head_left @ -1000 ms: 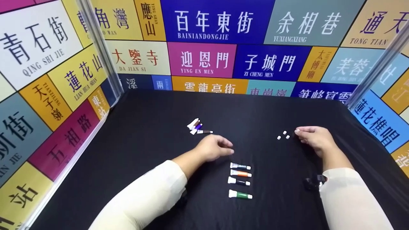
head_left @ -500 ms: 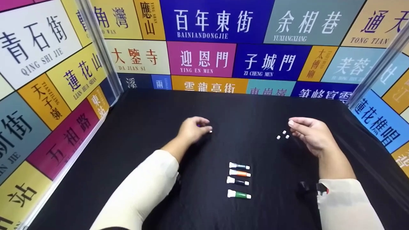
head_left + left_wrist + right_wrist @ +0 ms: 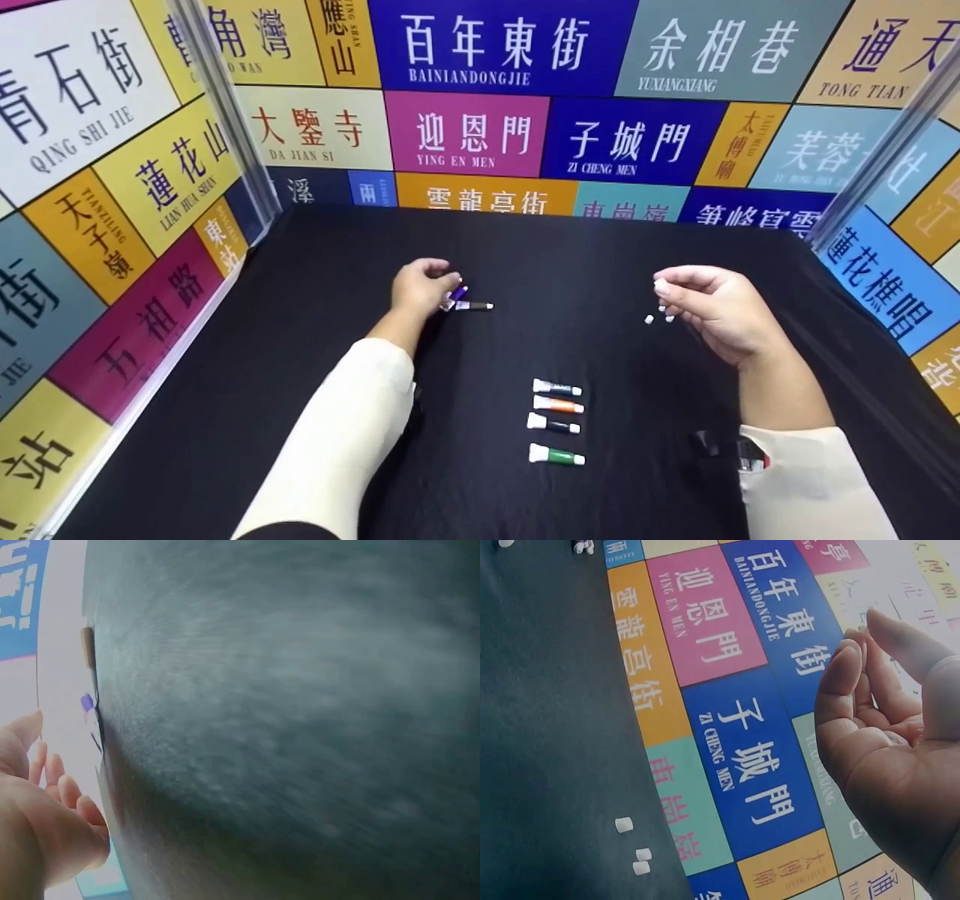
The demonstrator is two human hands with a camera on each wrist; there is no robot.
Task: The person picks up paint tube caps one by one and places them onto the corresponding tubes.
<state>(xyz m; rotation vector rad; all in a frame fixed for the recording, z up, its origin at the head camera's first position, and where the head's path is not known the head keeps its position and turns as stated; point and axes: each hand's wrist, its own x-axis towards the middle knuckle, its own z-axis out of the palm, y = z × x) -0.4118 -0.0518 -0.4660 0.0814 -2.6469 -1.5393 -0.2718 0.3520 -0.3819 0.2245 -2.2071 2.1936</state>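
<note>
My left hand (image 3: 421,291) is at the small pile of paint tubes at the back, its thumb and fingers apart in the left wrist view. Beside it lie a purple paint tube (image 3: 457,293) and a dark brown paint tube (image 3: 474,306); the hand may hide more of the pile. On the right, my right hand (image 3: 712,311) pinches a small white cap (image 3: 660,286) between thumb and fingertips, above the cloth. Under those fingers lie loose white caps (image 3: 649,319). Nearer the front, several paint tubes form a column, among them an orange tube (image 3: 559,405) and a green tube (image 3: 557,454).
A black cloth (image 3: 337,247) covers the table. Panels with printed street names (image 3: 469,135) stand along the back and both sides, with clear corner posts (image 3: 251,150) between them.
My left hand has moved from above the column back and left to the tube pile. The right hand has shifted slightly left over the loose caps, still pinching a white cap.
</note>
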